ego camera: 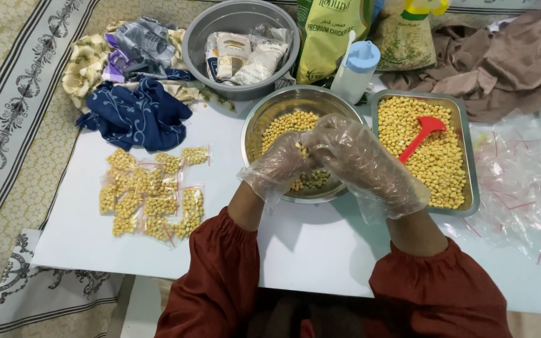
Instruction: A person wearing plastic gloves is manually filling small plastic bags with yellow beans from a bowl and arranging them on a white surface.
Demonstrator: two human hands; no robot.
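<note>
Both my hands wear loose clear plastic gloves and meet over a round steel bowl (264, 112) of yellow chickpeas. My left hand (278, 168) and my right hand (353, 155) pinch together at something small at the fingertips, which seems to be a clear bag with chickpeas; the gloves blur it. To the right, a rectangular steel tray (468, 156) is full of chickpeas with a red scoop (422, 134) lying in it. On the left, several small filled bags of chickpeas (151, 194) lie on the white table (308, 250).
A grey bowl (198, 37) with packets stands at the back, next to a green chickpea package (330, 37) and a white bottle with blue cap (355, 72). Folded cloths (136, 112) lie back left, brown fabric (502, 62) back right, empty clear bags (524, 181) far right.
</note>
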